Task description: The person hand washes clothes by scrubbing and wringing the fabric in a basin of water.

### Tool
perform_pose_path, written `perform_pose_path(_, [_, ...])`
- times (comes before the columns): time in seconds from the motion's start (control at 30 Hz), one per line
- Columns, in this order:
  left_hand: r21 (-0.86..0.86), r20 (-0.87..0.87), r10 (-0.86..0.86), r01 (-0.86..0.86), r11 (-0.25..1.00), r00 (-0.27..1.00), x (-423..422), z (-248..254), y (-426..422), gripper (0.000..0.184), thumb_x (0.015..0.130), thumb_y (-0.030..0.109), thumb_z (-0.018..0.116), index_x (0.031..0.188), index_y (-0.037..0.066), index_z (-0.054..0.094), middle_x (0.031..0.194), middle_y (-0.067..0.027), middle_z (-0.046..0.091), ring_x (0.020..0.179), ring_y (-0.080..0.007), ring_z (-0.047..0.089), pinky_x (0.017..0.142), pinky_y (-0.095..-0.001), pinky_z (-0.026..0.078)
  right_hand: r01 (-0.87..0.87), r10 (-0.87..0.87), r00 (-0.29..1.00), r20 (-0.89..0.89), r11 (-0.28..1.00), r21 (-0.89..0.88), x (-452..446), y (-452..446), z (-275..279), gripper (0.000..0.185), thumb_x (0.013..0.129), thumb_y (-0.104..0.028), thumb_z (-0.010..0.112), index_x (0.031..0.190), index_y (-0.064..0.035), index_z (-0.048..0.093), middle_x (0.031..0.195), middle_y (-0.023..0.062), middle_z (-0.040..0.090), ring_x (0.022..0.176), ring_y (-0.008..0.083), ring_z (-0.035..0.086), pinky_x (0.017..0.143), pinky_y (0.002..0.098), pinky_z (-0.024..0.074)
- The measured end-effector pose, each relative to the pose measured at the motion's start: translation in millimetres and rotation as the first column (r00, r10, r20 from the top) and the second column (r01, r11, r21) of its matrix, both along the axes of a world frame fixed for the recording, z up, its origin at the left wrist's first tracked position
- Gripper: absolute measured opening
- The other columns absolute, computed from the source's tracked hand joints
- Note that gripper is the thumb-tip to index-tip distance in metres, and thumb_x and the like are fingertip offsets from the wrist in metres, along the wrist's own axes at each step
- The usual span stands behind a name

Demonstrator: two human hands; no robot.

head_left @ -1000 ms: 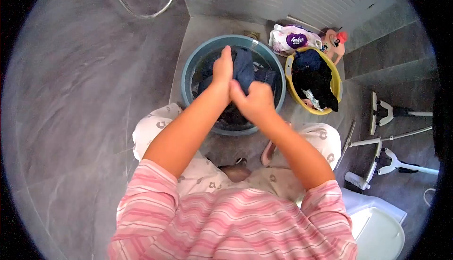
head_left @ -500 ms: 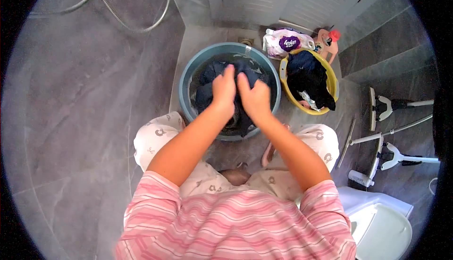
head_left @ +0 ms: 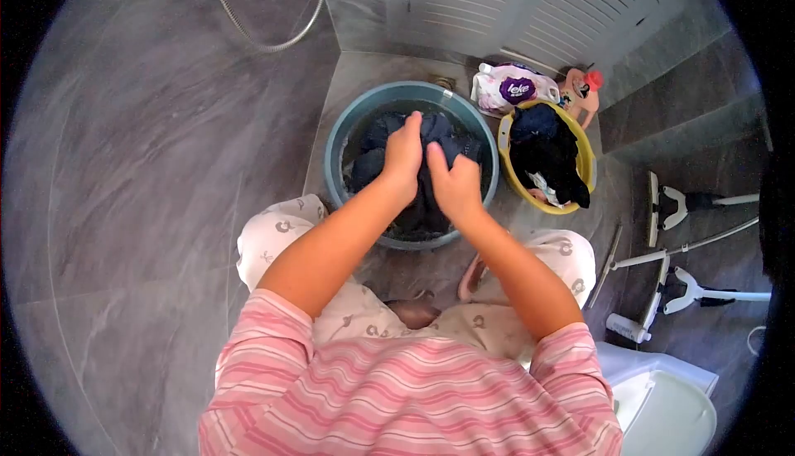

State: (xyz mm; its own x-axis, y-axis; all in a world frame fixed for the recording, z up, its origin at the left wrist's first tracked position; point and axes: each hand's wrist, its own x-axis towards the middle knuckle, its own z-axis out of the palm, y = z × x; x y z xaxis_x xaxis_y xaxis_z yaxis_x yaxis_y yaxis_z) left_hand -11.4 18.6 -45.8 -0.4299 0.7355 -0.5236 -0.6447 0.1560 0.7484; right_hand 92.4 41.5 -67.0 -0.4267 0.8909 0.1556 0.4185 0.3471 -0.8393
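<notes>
Dark wet cloth, a navy garment by its look, lies bunched in water inside a round blue-grey basin. Over the middle of it, my left hand has its fingers curled around a fold. Close on its right, my right hand also grips the cloth, thumb pointing up. Both sets of fingertips are partly hidden in the fabric. The exact kind of garment cannot be made out.
Right of the basin stands a yellow tub of dark clothes. Behind it are a white-and-purple detergent pack and a pink bottle with a red cap. Mops and a white bottle lie right; a shower hose hangs upper left.
The view has shifted a little, so the basin and tub sit slightly lower and further right. Both hands stay on the cloth, and the fold between them has moved slightly.
</notes>
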Motion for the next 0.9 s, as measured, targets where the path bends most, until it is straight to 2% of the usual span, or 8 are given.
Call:
perform_pose_path(0.1, [-0.006,0.131,0.000,0.001,1.000,0.991,-4,-9,3,0.036,0.088,0.038,0.047,0.094,0.005,0.058,0.096,-0.0067,0.060,0.092,-0.0156,0.054,0.083,-0.0327,0.039,-0.118,0.119,0.985,0.124,0.993,-0.015,0,-6,6,0.034,0.083,-0.027,0.059,0.077,0.0072,0.060,0.066,0.0246,0.058,0.062,0.0283,0.062,0.058,0.0364,0.0447])
perform_pose_path(0.2, [0.059,-0.187,-0.196,0.210,0.976,0.963,11,1,-4,0.034,0.089,0.035,0.048,0.103,0.005,0.056,0.103,-0.0067,0.059,0.093,-0.0148,0.055,0.083,-0.0301,0.042,0.066,-0.063,0.985,-0.161,0.998,0.017,0,23,1,0.044,0.082,-0.034,0.058,0.069,0.0078,0.060,0.063,0.0271,0.057,0.064,0.0388,0.062,0.057,0.0409,0.0465])
perform_pose_path(0.3, [0.145,0.003,-0.438,0.433,0.890,0.899,5,-1,-6,0.038,0.087,0.035,0.053,0.110,0.004,0.055,0.105,-0.0075,0.060,0.094,-0.0150,0.057,0.082,-0.0300,0.044,0.243,-0.243,0.970,-0.006,0.969,0.050,5,43,27,0.045,0.083,-0.035,0.057,0.071,0.0084,0.060,0.063,0.0245,0.059,0.062,0.0330,0.062,0.060,0.0397,0.0455])
perform_pose_path(0.43, [0.030,-0.390,-0.561,0.619,0.785,0.730,-13,-2,-18,0.049,0.072,0.032,0.071,0.106,-0.001,0.058,0.098,-0.0110,0.063,0.089,-0.0179,0.059,0.078,-0.0299,0.046,0.260,-0.401,0.828,-0.391,0.893,-0.367,14,74,19,0.046,0.084,-0.036,0.058,0.065,0.0054,0.057,0.062,0.0058,0.056,0.058,0.0143,0.048,0.058,0.0313,0.0404])
perform_pose_path(0.53, [-0.444,-0.690,-0.715,0.714,0.541,0.114,-35,-10,-20,0.042,0.069,0.020,0.071,0.105,0.001,0.059,0.095,-0.0088,0.064,0.088,-0.0194,0.059,0.083,-0.0300,0.043,0.015,-0.368,0.708,-0.603,0.862,-0.507,20,66,52,0.032,0.086,-0.031,0.059,0.066,-0.0053,0.057,0.062,-0.0034,0.050,0.053,0.0061,0.039,0.052,0.0225,0.0328])
perform_pose_path(0.7, [-0.099,-0.424,-0.611,0.636,0.765,0.669,-47,-17,-22,0.040,0.075,0.018,0.067,0.111,0.001,0.057,0.099,-0.0085,0.063,0.088,-0.0150,0.058,0.081,-0.0293,0.044,-0.060,-0.530,0.505,-0.681,0.766,-0.640,32,86,68,0.027,0.085,-0.031,0.059,0.077,-0.0053,0.059,0.070,0.0044,0.060,0.060,0.0179,0.059,0.058,0.0326,0.0480])
perform_pose_path(0.83, [0.219,-0.154,-0.363,0.390,0.895,0.919,-49,-10,-23,0.045,0.083,0.015,0.058,0.123,0.005,0.042,0.105,-0.0065,0.060,0.094,-0.0188,0.059,0.081,-0.0330,0.048,0.031,-0.351,0.780,-0.518,0.849,-0.528,21,77,51,0.031,0.082,-0.035,0.063,0.083,-0.0038,0.062,0.076,0.0055,0.062,0.068,0.0133,0.057,0.064,0.0288,0.0456])
perform_pose_path(0.9, [0.242,0.076,-0.158,0.136,0.961,0.985,-41,4,-22,0.044,0.084,0.014,0.055,0.125,0.011,0.040,0.108,-0.0059,0.057,0.096,-0.0191,0.057,0.080,-0.0336,0.048,0.042,-0.094,0.940,-0.328,0.986,-0.161,9,69,23,0.040,0.078,-0.034,0.067,0.091,0.0036,0.062,0.086,0.0110,0.065,0.077,0.0178,0.060,0.073,0.0306,0.0456])
